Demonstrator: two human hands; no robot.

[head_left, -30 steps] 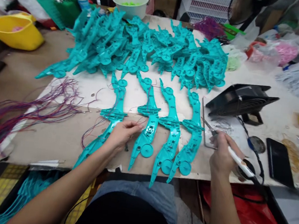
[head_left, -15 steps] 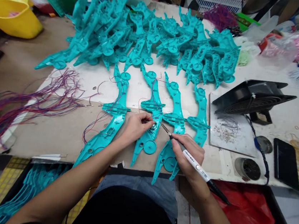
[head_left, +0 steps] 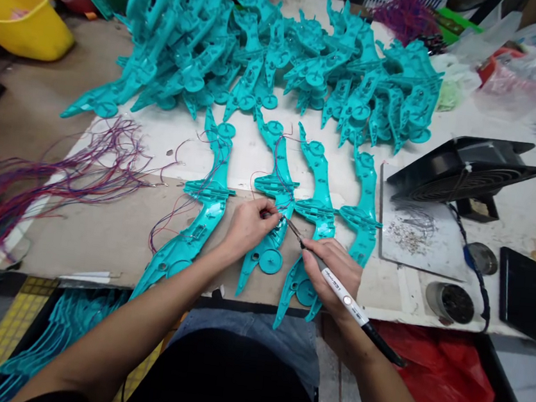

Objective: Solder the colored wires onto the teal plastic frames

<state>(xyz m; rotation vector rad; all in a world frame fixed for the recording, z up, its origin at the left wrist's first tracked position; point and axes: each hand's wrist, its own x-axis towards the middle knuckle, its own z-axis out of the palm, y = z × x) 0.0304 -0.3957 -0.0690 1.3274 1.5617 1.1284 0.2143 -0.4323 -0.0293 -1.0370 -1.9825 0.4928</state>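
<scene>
My right hand [head_left: 332, 270] is wrapped round a white and black soldering iron [head_left: 344, 298]. Its metal tip points left and meets the small parts on a turquoise plastic piece [head_left: 273, 243]. At that same spot my left hand [head_left: 253, 225] pinches with thumb and forefinger, seemingly at a thin wire end mostly hidden by the fingers. Thin red and blue wires [head_left: 279, 157] run along the upper part of this piece. To the left lies another turquoise piece [head_left: 208, 220] with wires on it, and two more similar pieces [head_left: 317, 174] lie to the right.
A large heap of turquoise pieces [head_left: 189, 43] fills the back of the table. Loose red and blue wires [head_left: 58, 177] lie at the left. On the right are a black fan [head_left: 465, 172], a board with solder scraps [head_left: 413, 237], a round tin [head_left: 450, 302] and a black phone [head_left: 521, 291].
The iron's tip has moved slightly left and down, onto the parts by my left fingertips. My left hand keeps its pinch, and the view has shifted a little.
</scene>
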